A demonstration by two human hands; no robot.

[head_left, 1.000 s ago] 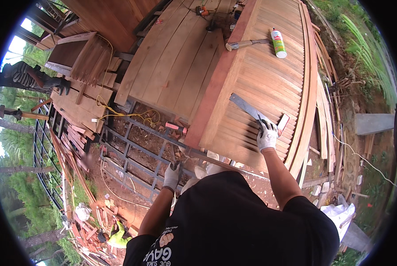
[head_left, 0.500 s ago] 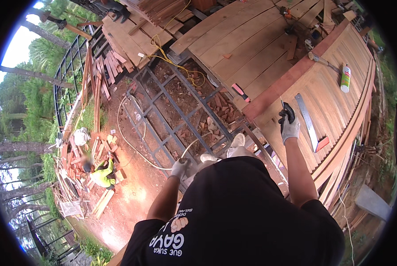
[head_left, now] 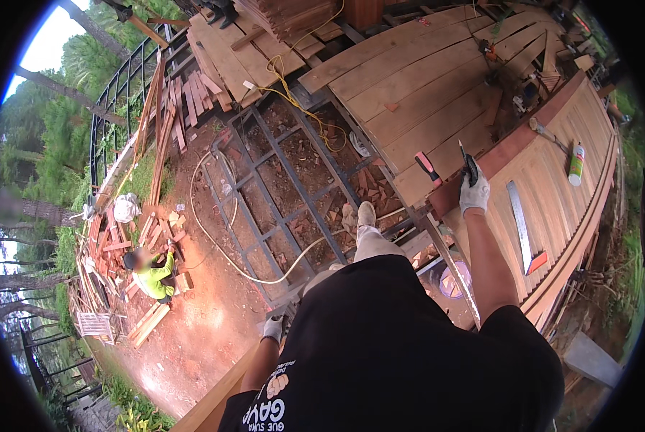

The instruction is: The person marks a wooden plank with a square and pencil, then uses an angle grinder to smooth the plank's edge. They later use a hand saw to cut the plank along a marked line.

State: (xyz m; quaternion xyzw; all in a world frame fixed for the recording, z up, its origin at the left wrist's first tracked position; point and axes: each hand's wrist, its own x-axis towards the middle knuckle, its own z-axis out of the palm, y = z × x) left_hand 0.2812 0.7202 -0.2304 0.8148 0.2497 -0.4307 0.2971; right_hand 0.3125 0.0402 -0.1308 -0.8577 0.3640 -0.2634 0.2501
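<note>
My right hand (head_left: 473,183), in a white-and-black glove, grips a slim pencil-like tool (head_left: 462,151) above the louvered wooden panel (head_left: 556,216) with its reddish border. On the panel lie a metal square (head_left: 521,223) with an orange-edged handle, a hammer (head_left: 543,129) and a green-and-white canister (head_left: 575,164). A pink-and-black handled tool (head_left: 429,167) rests on the planks (head_left: 401,129) just left of my right hand. My gloved left hand (head_left: 274,326) is low beside my body, near a dark edge at the frame's near end; its grip is unclear.
An open steel frame (head_left: 279,201) spans dirt below, with a pale hose (head_left: 214,245) and yellow cord (head_left: 286,93). A co-worker (head_left: 153,281) in a yellow top crouches among cut boards at left. Another person's legs (head_left: 221,14) show at the top. Cords and power tools (head_left: 489,50) lie on the deck.
The view has swung toward the left. My right hand has let go of the metal square and now holds the slim tool upright. My left hand has moved down beside my body.
</note>
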